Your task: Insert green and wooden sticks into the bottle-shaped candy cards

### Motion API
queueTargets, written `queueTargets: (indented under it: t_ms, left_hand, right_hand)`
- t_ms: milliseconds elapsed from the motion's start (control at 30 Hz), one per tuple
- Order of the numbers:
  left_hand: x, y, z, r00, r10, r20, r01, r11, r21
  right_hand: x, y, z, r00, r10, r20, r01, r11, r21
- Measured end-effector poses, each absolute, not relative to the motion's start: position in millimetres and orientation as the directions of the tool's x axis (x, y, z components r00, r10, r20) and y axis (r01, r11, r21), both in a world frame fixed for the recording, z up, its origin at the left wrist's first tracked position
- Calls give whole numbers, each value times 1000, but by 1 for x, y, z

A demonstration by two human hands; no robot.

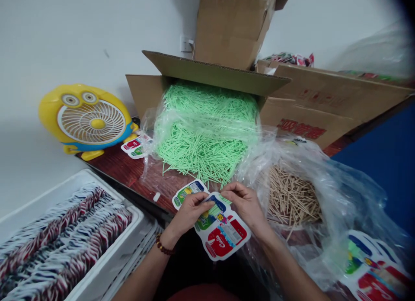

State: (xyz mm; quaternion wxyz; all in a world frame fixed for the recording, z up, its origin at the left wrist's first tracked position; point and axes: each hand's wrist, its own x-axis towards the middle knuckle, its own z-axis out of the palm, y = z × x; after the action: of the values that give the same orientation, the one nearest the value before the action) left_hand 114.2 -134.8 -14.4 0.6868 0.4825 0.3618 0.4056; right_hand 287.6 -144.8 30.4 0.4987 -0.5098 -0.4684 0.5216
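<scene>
A flat printed pouch shaped like two drink bottles, one part green and one red "Cola", is in front of me. My left hand pinches its upper left side between thumb and fingers. My right hand is closed at the pouch's upper edge, with thin light-green sticks at its fingertips. How far the sticks reach inside the pouch I cannot tell. Another such pouch lies just behind on the table. Beyond my hands, a heap of light-green sticks spills from a plastic-lined cardboard box.
Brown sticks lie in clear plastic at the right, near more pouches. A white crate of tightly packed pouches stands lower left. A yellow fan and cardboard boxes stand at the back of the table.
</scene>
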Motion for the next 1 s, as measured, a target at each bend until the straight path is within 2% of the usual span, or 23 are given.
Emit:
queueTargets:
  t_ms: [100, 267, 400, 567, 733, 900, 1000]
  left_hand:
    - [113, -134, -11, 417, 903, -105, -211, 209, 955]
    - [113, -131, -10, 394, 912, -112, -283, 237, 930]
    - [119, -128, -12, 359, 926, -116, -337, 244, 909]
    - [124, -126, -13, 322, 942, -98, -330, 208, 921]
    - [123, -128, -14, 263, 963, -65, -218, 125, 968]
    - [122, -132, -11, 444, 890, -107, -276, 249, 928]
    - [121, -133, -11, 485, 858, -168, -267, 328, 906]
  right_hand:
    - [292, -143, 32, -76, 997, 2, 97, 9, -995]
    - [302, -142, 47, -307, 928, 209, 246, 290, -925]
    - [309, -136, 52, -443, 885, 140, 260, 276, -925]
    - [319, -128, 49, -366, 918, 153, 291, 269, -918]
    - [318, -131, 44, -463, 881, 94, 290, 251, -924]
    - [317, -129, 41, -387, 911, 141, 364, 292, -884]
    - [317, -127, 42, -338, 934, 113, 367, 242, -898]
